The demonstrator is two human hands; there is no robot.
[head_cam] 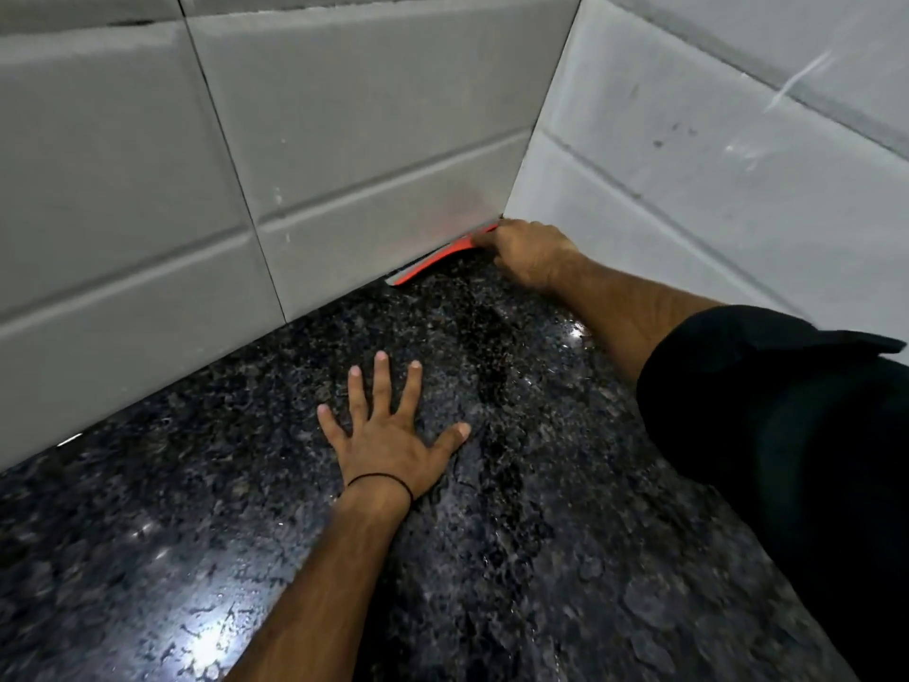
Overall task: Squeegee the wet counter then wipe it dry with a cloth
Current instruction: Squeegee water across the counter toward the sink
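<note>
A wet, dark speckled granite counter [206,524] fills the lower part of the view, with water glinting on it. A red squeegee [435,262] lies along the foot of the back wall in the far corner, its blade edge touching the counter. My right hand [529,253] is shut on the squeegee's right end, right in the corner. My left hand [388,430] rests flat on the counter in the middle, palm down with the fingers spread, holding nothing. A thin black band circles its wrist. No cloth is in view.
Grey tiled walls [344,140] meet at a corner [511,189] behind the squeegee and close in the counter at the back and right. My black sleeve [787,435] covers the right side of the counter.
</note>
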